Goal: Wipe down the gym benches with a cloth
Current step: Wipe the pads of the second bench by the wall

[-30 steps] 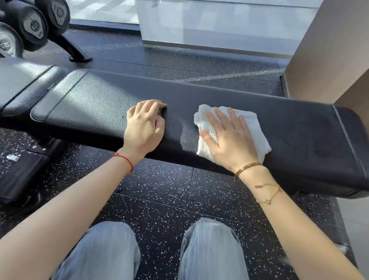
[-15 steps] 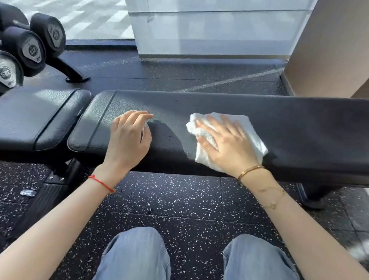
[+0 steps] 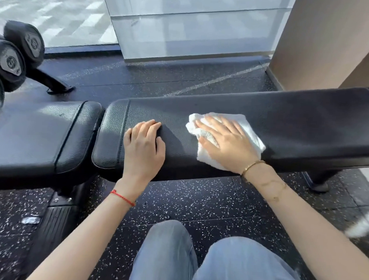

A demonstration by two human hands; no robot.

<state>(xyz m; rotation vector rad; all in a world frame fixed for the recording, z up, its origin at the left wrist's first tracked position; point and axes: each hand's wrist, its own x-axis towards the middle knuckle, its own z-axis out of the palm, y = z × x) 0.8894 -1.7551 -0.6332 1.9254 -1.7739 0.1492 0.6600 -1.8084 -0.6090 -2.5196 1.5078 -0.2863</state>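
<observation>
Nearest the camera: two knees (image 3: pixel 216 259) in pale blue denim, over a black rubber floor (image 3: pixel 197 204) flecked with white, laid in square tiles.

Above the knees, two bare forearms. One red thread bracelet (image 3: pixel 123 197) on the left wrist; one thin gold bangle (image 3: pixel 252 166) on the right wrist.

Left hand (image 3: pixel 144 147): fingers lightly bent, resting on the near edge of the worktop (image 3: pixel 306 128), holding nothing.

Right hand (image 3: pixel 228 141): flat, fingers straight and spread, pressing one white cloth (image 3: pixel 251 132) down onto the worktop; grip open, nothing clasped. Cloth is terry-textured, crumpled, lying on the long pad right of centre, with one corner hanging over the near edge.

Worktop: one long black pad, grained leather-like upholstery, stitched seam near its left end, rounded corners. One shorter seat pad (image 3: pixel 38 133) of the same material, just left of it, a narrow gap between them. One black metal foot (image 3: pixel 319 181) under the right end.

Far left: three black hexagonal dumbbell heads (image 3: pixel 10 62) on a rack.

Beyond: a frosted glass panel (image 3: pixel 194 30) and a tan wall (image 3: pixel 331 40), sunlit.
</observation>
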